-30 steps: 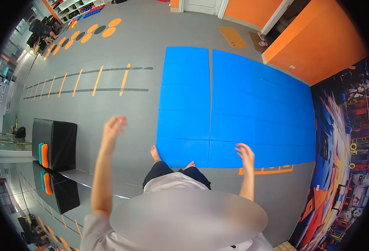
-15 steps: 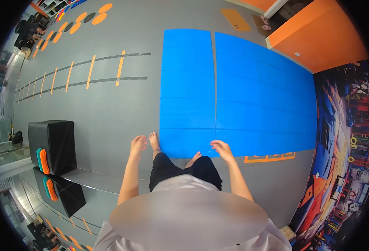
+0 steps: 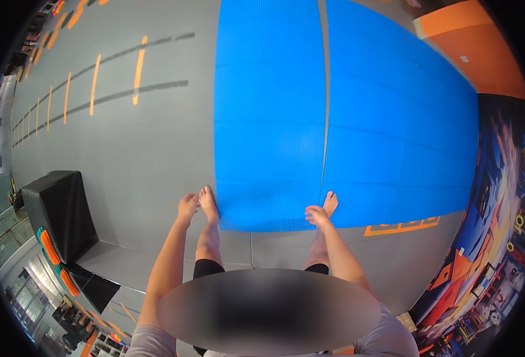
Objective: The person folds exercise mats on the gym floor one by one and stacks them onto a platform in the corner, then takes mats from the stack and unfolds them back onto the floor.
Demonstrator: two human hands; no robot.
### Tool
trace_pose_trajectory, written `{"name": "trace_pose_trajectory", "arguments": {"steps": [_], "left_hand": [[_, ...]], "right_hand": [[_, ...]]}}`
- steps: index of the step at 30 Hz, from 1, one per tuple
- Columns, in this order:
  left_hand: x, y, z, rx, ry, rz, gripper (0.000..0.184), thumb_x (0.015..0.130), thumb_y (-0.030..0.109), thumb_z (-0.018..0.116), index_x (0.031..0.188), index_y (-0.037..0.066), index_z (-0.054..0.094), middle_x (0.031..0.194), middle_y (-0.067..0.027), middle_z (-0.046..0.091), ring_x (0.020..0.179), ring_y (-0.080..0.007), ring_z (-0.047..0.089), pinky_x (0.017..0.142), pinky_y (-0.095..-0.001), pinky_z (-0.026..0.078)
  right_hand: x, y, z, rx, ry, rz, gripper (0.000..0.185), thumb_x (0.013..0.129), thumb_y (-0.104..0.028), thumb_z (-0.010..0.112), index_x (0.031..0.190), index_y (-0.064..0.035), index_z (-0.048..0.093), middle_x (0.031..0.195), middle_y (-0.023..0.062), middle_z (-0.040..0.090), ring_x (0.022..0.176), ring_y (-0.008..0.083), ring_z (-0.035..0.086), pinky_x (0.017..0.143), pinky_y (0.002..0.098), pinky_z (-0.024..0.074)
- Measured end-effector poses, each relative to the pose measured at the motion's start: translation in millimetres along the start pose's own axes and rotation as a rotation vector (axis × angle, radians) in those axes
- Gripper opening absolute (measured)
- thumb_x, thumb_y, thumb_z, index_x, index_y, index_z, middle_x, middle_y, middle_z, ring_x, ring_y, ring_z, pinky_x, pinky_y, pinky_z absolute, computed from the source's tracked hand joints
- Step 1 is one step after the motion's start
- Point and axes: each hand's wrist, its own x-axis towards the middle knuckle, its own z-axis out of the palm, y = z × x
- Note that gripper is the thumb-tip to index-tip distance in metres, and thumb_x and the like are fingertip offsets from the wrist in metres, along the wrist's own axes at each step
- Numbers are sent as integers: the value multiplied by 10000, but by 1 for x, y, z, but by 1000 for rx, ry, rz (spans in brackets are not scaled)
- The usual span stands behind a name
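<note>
My left hand [image 3: 188,208] hangs in front of me beside my left foot [image 3: 209,202], with nothing in it and its fingers loosely bent and apart. Over the near edge of the blue mats [image 3: 268,149], my right hand [image 3: 317,216] is empty too, its fingers apart. It is close to my right foot [image 3: 331,203], which rests at the mat's near edge. My left foot stands on the grey floor just left of the mat. A blurred oval hides the bottom middle of the view.
A black padded block [image 3: 62,214] stands at the left by a mirror, with orange and teal pads [image 3: 49,246] beside it. Ladder markings [image 3: 96,84] lie on the floor. An orange partition [image 3: 479,50] and a mural wall [image 3: 497,196] bound the right side.
The view has tilted down and come closer to the mats. Both hands have come down and inward from their wide, raised positions. My feet now appear farther apart.
</note>
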Motion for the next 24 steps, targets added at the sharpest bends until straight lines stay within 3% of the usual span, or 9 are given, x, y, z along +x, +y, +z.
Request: {"name": "trace_pose_trajectory", "arguments": {"steps": [4, 7, 10, 13, 16, 17, 21, 24], "left_hand": [[78, -50, 59, 58, -13, -82, 342, 899, 285, 563, 1158, 64, 601, 1009, -66, 630, 863, -168, 635, 689, -310, 482], [149, -94, 98, 146, 64, -26, 328, 852, 260, 610, 1095, 46, 668, 969, -105, 670, 822, -190, 657, 673, -325, 524], [243, -167, 122, 442, 223, 150, 322, 833, 273, 647, 1063, 51, 686, 1056, -124, 642, 838, -200, 652, 678, -321, 530], [311, -201, 132, 415, 151, 112, 403, 829, 261, 674, 1177, 61, 635, 1141, -147, 592, 859, -193, 649, 675, -295, 529], [299, -139, 156, 289, 123, -115, 571, 832, 241, 682, 1351, 94, 496, 1145, -148, 574, 870, -196, 652, 667, -297, 531], [321, -157, 157, 238, 36, -177, 686, 856, 232, 622, 1466, 161, 315, 1198, -112, 590, 955, -225, 646, 724, -363, 531], [346, -172, 175, 6, 70, -269, 678, 866, 255, 632, 1445, 136, 299, 1139, -107, 585, 875, -237, 643, 683, -355, 534], [348, -168, 189, -208, 143, -355, 622, 877, 306, 645, 1375, 106, 331, 1030, -110, 583, 779, -239, 634, 626, -347, 536]], "right_hand": [[137, 29, -30, 61, 58, 0, 265, 933, -228, 535, 1160, -107, 598, 1067, 67, 647, 875, 205, 653, 703, 329, 512], [215, 49, -47, 86, 133, -25, 286, 923, -205, 567, 1193, -111, 581, 1114, 68, 624, 884, 206, 654, 701, 325, 524], [262, 43, -56, 55, 200, -29, 373, 904, -178, 609, 1263, -113, 536, 1166, 81, 595, 905, 213, 654, 727, 330, 541], [298, 41, -58, -9, 304, 7, 513, 879, -152, 647, 1353, -125, 454, 1189, 103, 580, 921, 221, 656, 749, 336, 556], [336, 66, -55, -32, 437, -18, 720, 826, -146, 710, 1436, -105, 329, 1177, 127, 573, 879, 215, 651, 712, 334, 559], [335, 59, -50, -54, 477, -14, 750, 812, -151, 727, 1437, -80, 319, 1145, 132, 583, 850, 208, 649, 686, 327, 554], [382, 99, -58, -314, 606, -64, 824, 754, -204, 791, 1389, 33, 322, 980, 133, 611, 683, 174, 602, 581, 300, 515], [380, 100, -58, -409, 598, -23, 700, 747, -294, 811, 1238, 50, 451, 894, 119, 612, 625, 153, 556, 540, 277, 477]]}}
